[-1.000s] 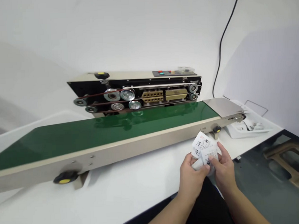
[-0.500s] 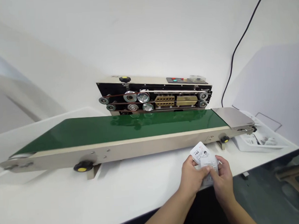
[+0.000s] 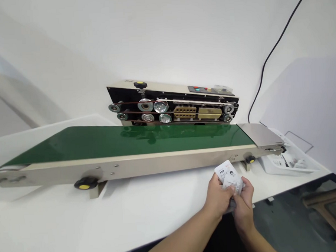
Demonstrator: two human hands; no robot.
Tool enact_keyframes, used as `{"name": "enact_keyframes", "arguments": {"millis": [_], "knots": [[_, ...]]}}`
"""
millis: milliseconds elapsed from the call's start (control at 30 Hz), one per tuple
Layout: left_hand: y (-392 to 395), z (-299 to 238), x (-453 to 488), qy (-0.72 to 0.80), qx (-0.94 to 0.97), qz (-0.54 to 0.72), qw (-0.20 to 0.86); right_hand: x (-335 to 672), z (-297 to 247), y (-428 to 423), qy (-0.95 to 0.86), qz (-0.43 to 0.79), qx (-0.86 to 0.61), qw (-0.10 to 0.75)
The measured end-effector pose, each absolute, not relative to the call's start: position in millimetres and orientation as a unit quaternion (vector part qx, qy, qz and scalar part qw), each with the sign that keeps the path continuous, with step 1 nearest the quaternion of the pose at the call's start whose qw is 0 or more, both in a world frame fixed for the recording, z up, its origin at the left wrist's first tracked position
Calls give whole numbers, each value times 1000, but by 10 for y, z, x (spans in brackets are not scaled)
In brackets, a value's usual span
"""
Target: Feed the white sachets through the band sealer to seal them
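Small white printed packets are fanned together between my two hands, just above the front edge of the table. My left hand (image 3: pixel 218 196) is closed on the rear packet (image 3: pixel 225 169), which sticks up with dark print and a small round logo. My right hand (image 3: pixel 243 202) pinches the front packet (image 3: pixel 233 182), covered in fine text and lying tilted across the rear one. Both thumbs press on the front packet, almost touching each other. How many packets are in the stack I cannot tell, since the fingers hide its lower part.
A band sealer (image 3: pixel 172 99) with rollers and belts stands against the wall. Before it runs a green conveyor belt (image 3: pixel 124 142) with a metal end plate (image 3: pixel 260 134). On the right, a white tray (image 3: pixel 291 169) holds more packets. A black cable (image 3: pixel 276 45) hangs down the wall.
The front packet has tilted clockwise, and my right hand has turned and moved slightly left toward my left hand. My left hand keeps its hold. The camera view has shifted a little.
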State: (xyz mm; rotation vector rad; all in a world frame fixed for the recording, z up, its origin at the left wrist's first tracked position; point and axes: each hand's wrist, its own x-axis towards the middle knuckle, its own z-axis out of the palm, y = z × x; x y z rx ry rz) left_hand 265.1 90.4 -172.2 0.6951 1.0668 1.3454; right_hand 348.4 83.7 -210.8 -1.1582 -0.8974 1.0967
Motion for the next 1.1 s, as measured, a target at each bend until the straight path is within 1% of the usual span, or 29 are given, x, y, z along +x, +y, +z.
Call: {"name": "enact_keyframes", "arguments": {"millis": [167,267,367,533,633,700,800,867,967,1100], "knots": [[940,-1760,2623,480,350,565,572,3531,-2147,840,-387,510,-477,602],[959,-1723,2567,496,396,550,542,3517,-2172,857,-380,494,-480,617],[956,-1687,2474,491,437,529,537,3477,-2163,866,-385,481,-473,630],[948,-1750,2299,493,522,469,514,3506,-2132,945,-433,449,-490,609],[974,-1752,2208,522,574,412,477,3570,-2075,1036,-465,431,-503,588],[998,-1707,2160,552,606,373,434,3593,-2012,1084,-479,420,-508,580],[1031,-1634,2112,583,664,314,348,3574,-1922,1110,-487,384,-511,595],[1049,-1622,2094,578,692,291,320,3538,-1892,1106,-490,350,-515,610],[1077,-1659,2073,549,717,297,310,3486,-1884,1101,-493,324,-520,618],[1121,-1731,2043,527,728,313,309,3468,-1870,1124,-528,359,-515,572]]}}
